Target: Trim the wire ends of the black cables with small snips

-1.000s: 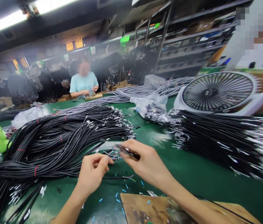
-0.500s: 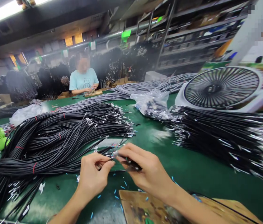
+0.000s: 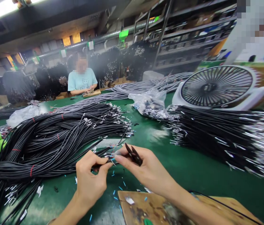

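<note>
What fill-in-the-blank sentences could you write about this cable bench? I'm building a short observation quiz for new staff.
1. The left hand pinches the end of a black ____.
2. The right hand holds small black snips with blades ____.
3. The table surface is ____ in colour.
4. Behind the right cable pile stands a white ____.

Missing words: cable; open; green; fan

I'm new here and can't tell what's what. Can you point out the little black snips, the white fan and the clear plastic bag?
snips [image 3: 134, 155]: head view, on the black blades above the right hand.
fan [image 3: 216, 86]: head view, on its round grille.
plastic bag [image 3: 150, 103]: head view, on its crinkled middle.
</note>
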Tool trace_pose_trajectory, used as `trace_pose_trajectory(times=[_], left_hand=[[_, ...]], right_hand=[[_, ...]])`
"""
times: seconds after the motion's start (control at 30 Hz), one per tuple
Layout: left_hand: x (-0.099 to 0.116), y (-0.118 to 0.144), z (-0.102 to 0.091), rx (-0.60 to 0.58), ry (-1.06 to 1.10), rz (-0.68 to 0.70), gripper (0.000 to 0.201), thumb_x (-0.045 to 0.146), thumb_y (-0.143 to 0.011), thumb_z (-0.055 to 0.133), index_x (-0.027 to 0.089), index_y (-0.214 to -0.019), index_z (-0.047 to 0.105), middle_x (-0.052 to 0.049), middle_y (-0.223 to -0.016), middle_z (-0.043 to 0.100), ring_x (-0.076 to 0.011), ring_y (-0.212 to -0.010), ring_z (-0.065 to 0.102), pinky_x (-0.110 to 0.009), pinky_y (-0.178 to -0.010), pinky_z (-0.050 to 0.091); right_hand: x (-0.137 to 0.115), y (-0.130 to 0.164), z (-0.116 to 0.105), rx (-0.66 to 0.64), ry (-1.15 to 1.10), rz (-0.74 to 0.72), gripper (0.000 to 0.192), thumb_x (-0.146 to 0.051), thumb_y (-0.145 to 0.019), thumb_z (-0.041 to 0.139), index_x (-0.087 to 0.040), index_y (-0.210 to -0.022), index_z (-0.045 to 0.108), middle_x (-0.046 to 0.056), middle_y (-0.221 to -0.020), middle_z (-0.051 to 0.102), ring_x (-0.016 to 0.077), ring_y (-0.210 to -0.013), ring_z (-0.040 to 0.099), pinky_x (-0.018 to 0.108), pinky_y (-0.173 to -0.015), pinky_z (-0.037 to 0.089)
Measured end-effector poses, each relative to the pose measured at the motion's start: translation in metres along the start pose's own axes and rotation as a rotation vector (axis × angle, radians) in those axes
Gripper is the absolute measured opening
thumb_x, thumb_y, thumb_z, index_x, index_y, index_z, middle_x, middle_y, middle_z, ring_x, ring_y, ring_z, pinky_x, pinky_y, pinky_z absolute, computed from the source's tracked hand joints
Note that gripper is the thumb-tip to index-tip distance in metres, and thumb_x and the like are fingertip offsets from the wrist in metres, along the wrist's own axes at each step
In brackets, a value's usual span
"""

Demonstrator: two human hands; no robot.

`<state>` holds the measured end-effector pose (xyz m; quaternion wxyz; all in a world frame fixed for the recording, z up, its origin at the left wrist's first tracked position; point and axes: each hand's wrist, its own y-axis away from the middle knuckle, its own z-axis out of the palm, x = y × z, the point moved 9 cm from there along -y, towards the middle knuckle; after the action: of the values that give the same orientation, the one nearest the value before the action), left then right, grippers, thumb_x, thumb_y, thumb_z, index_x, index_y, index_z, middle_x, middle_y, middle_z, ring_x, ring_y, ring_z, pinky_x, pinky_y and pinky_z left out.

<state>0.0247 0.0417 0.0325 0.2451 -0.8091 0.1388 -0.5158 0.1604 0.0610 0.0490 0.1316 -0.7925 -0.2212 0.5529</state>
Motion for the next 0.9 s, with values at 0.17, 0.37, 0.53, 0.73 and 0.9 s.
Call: trace_pose_trajectory(times=[0.17, 0.37, 0.53, 0.73, 0.9], left_hand=[[0.012, 0.003, -0.006, 0.124, -0.103, 0.123, 0.019, 0.022, -0.076, 0.06, 0.017, -0.058, 0.058, 0.001, -0.054, 0.057, -0.0106, -0.048, 0.049, -0.021, -0.045, 0.039], [0.004, 0.003, -0.003, 0.096, -0.091, 0.041, 0.017, 0.022, -0.078, 0.057, 0.016, -0.062, 0.063, -0.001, -0.057, 0.06, -0.0122, -0.05, 0.053, -0.022, -0.047, 0.041], [0.007, -0.001, -0.015, 0.157, -0.009, 0.014, 0.02, 0.024, -0.075, 0.062, 0.016, -0.057, 0.06, 0.001, -0.053, 0.056, -0.0103, -0.046, 0.05, -0.02, -0.043, 0.039], [0.017, -0.002, -0.021, 0.173, 0.007, 0.085, 0.02, 0.021, -0.075, 0.063, 0.016, -0.056, 0.058, 0.003, -0.05, 0.051, -0.0078, -0.043, 0.045, -0.017, -0.04, 0.036], [0.022, 0.001, -0.019, 0.154, -0.011, 0.119, 0.021, 0.02, -0.076, 0.061, 0.016, -0.056, 0.057, 0.003, -0.051, 0.051, -0.0078, -0.043, 0.045, -0.018, -0.04, 0.036]], right_hand=[[-0.001, 0.002, 0.001, 0.027, 0.009, -0.032, 0.04, -0.042, -0.085, 0.048, -0.019, -0.051, 0.04, -0.005, -0.048, 0.035, 0.0097, -0.045, 0.033, 0.022, -0.039, 0.031], [-0.036, 0.025, 0.003, 0.093, 0.274, -0.435, 0.021, -0.015, -0.086, 0.046, -0.018, -0.073, 0.062, 0.002, -0.059, 0.055, 0.0113, -0.047, 0.047, 0.023, -0.042, 0.036], [-0.028, 0.021, -0.007, 0.163, 0.21, -0.338, 0.019, -0.025, -0.087, 0.051, -0.018, -0.1, 0.063, 0.005, -0.077, 0.066, 0.0151, -0.061, 0.06, 0.023, -0.053, 0.049], [-0.018, 0.01, 0.005, -0.002, 0.111, -0.245, 0.024, -0.025, -0.09, 0.045, -0.022, -0.101, 0.066, 0.005, -0.088, 0.069, 0.0183, -0.085, 0.064, 0.026, -0.069, 0.052], [-0.019, 0.01, 0.009, -0.05, 0.038, -0.219, 0.024, -0.023, -0.09, 0.046, -0.021, -0.095, 0.07, 0.004, -0.083, 0.071, 0.0162, -0.076, 0.064, 0.025, -0.071, 0.051]])
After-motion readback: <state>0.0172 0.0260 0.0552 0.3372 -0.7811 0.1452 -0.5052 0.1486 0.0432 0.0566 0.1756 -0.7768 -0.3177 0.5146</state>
